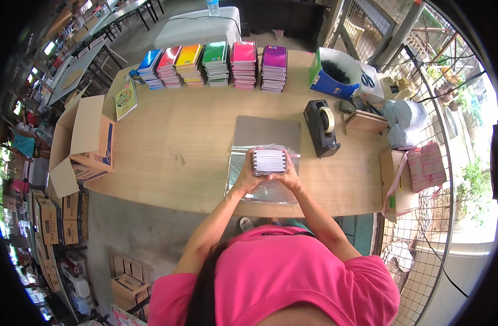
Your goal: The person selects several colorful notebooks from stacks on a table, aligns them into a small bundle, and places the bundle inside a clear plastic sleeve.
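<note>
Spanning mid-frame: wooden table (183,141) | upper centre: six coloured notebook piles (216,64) | left: open cardboard box (86,142) | centre: clear plastic sheets (262,187) | right of centre: black tape dispenser (320,127) | centre: notebook stack (269,161), gripped between left hand (248,175) and right hand (287,175)

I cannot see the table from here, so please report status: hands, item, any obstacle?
Both hands, left hand and right hand, clasp a stack of notebooks on edge. Clear plastic bags beneath. Tape dispenser apart, to the right.
</note>
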### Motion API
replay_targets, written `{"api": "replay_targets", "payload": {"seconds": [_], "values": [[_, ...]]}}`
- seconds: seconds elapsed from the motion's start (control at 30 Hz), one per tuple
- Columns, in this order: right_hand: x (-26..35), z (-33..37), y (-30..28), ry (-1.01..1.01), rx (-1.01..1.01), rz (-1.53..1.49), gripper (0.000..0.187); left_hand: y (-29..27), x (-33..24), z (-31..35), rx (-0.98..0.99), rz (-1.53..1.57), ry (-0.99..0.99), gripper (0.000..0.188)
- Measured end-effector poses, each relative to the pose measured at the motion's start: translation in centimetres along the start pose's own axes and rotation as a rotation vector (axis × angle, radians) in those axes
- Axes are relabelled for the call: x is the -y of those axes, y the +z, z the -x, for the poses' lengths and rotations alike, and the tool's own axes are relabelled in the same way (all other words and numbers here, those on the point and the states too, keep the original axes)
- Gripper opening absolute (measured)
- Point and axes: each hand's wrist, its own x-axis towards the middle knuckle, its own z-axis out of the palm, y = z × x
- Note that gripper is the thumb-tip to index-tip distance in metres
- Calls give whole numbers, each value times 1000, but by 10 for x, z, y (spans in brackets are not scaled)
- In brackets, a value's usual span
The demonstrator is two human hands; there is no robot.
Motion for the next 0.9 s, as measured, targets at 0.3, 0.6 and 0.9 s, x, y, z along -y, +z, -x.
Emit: {"api": "replay_targets", "payload": {"seconds": [0.3,0.6,0.9], "values": [[122,14,5,-481,-33,1113,70,36,7,26,-535,-281,429,100],[159,10,6,-341,26,1321,56,15,-1,32,-352,-634,474,82],[160,0,-5,-368,210,1111,21,18,10,31,-431,-470,467,72]]}}
